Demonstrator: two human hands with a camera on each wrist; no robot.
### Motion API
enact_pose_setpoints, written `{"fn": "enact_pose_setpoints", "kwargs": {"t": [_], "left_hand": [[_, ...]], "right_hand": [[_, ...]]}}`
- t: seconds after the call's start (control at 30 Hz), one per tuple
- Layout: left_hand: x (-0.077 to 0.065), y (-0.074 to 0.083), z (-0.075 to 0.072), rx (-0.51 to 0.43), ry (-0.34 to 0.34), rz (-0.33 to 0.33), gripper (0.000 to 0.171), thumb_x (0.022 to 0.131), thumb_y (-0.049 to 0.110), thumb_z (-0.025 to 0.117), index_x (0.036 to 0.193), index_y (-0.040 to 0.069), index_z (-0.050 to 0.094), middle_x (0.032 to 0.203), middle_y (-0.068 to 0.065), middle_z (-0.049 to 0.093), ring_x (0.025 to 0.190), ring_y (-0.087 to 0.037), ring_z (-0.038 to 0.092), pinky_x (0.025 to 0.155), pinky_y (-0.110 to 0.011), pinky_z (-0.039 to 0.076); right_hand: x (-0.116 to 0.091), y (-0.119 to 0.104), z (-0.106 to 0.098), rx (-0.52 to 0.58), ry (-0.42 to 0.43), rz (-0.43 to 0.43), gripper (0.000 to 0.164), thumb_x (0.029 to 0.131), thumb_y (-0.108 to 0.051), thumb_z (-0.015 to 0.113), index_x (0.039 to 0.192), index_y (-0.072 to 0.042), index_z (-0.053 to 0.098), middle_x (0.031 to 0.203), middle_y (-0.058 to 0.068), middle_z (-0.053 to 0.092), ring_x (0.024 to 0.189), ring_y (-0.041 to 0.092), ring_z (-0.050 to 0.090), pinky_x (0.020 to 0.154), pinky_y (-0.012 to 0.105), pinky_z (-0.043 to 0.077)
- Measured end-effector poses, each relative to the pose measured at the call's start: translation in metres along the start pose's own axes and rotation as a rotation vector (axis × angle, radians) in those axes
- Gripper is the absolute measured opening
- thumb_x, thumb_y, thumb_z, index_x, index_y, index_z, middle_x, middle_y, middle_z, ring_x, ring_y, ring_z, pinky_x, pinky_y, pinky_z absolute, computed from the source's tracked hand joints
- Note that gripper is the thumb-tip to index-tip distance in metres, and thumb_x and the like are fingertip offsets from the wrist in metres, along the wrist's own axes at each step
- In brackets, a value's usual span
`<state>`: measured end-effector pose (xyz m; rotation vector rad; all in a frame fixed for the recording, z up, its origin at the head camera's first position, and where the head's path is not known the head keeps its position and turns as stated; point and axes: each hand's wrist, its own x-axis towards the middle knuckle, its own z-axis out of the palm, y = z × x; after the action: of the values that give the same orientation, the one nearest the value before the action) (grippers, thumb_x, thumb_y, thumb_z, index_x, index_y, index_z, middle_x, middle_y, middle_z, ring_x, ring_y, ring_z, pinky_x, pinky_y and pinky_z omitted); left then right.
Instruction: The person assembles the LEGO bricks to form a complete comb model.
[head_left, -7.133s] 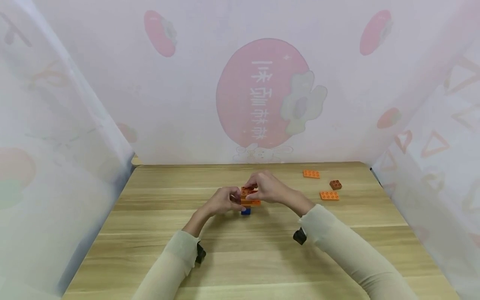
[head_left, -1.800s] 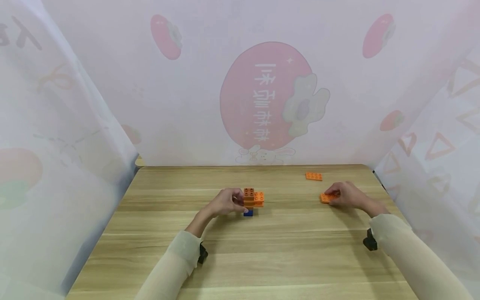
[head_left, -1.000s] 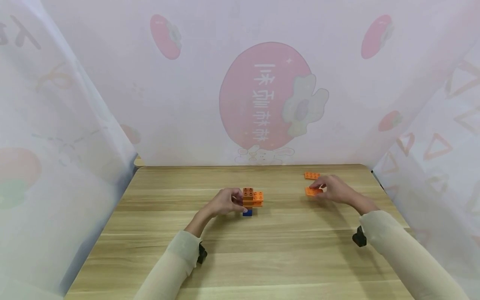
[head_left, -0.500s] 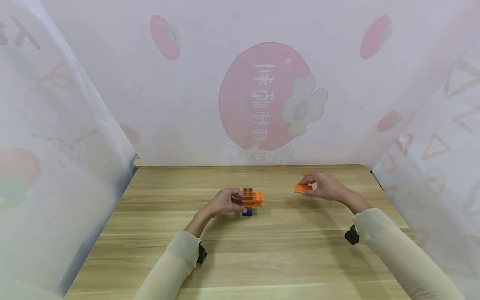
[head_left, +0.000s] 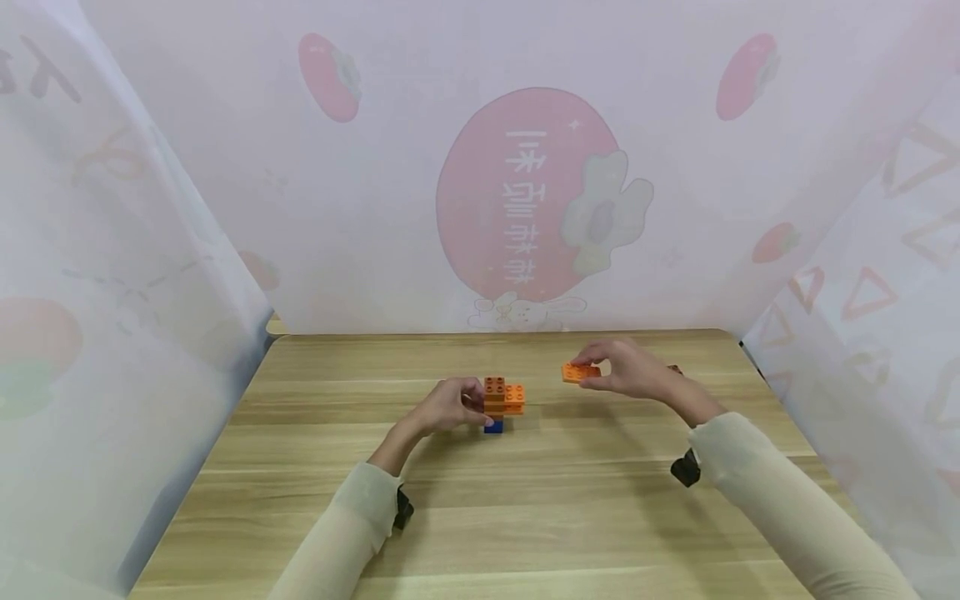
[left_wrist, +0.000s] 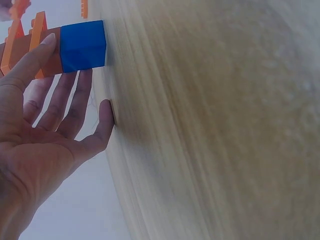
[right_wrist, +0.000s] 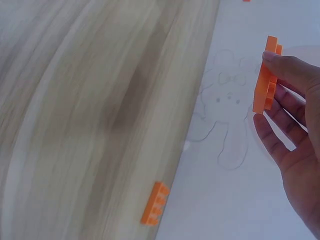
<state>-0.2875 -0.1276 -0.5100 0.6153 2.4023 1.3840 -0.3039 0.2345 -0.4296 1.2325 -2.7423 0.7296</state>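
Note:
Thumb and fingers of my left hand (head_left: 448, 406) grip the left side of an upright toy-brick stack. Its base is a blue brick (left_wrist: 84, 46) on the table; above come a brown brick (left_wrist: 53, 59) and two orange plates (head_left: 515, 398) jutting right, with a studded brown brick (head_left: 494, 387) on top. In the left wrist view the thumb lies across the stack while the little finger touches the table. My right hand (head_left: 630, 369) pinches a loose orange studded plate (right_wrist: 262, 85) between thumb and fingers, raised over the table, right of the stack.
A second orange plate (right_wrist: 154, 205) lies near the table's far edge; the right hand hides it in the head view. Behind the right wrist a loose brown brick (head_left: 676, 368) peeks out. A printed cloth (head_left: 360, 208) walls the back and sides of the wooden table (head_left: 480, 517).
My right hand has left the stack, picked up the nearer orange plate from the right side, and carried it leftward and up off the table. The left hand stays on the stack.

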Motion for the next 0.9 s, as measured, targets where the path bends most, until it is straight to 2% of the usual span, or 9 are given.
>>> {"fn": "enact_pose_setpoints", "kwargs": {"t": [0.3,0.63,0.9], "left_hand": [[0.001,0.001,0.000,0.002,0.002,-0.003,0.029,0.084,0.007,0.091,0.104,0.007,0.070,0.103,-0.005,0.073,0.096,-0.018,0.072,0.090,-0.035,0.062],[0.002,-0.001,0.000,0.000,0.000,-0.004,0.029,0.083,0.006,0.091,0.103,0.006,0.070,0.104,-0.006,0.073,0.097,-0.019,0.072,0.090,-0.036,0.062],[0.002,-0.001,0.001,0.003,-0.002,-0.005,0.028,0.084,0.006,0.091,0.103,0.006,0.070,0.106,-0.006,0.074,0.097,-0.020,0.072,0.091,-0.037,0.062]], "right_hand": [[0.014,-0.018,0.002,0.009,-0.008,-0.050,0.030,0.091,-0.017,0.086,0.119,-0.008,0.080,0.111,0.003,0.077,0.092,0.014,0.070,0.079,0.038,0.060],[0.029,-0.029,0.012,0.044,0.017,-0.136,0.029,0.091,-0.015,0.086,0.118,-0.007,0.079,0.109,0.003,0.076,0.088,0.012,0.070,0.075,0.033,0.061],[0.043,-0.040,0.017,0.066,0.037,-0.173,0.029,0.089,-0.012,0.087,0.116,-0.005,0.080,0.110,0.007,0.077,0.087,0.014,0.072,0.075,0.030,0.063]]}}
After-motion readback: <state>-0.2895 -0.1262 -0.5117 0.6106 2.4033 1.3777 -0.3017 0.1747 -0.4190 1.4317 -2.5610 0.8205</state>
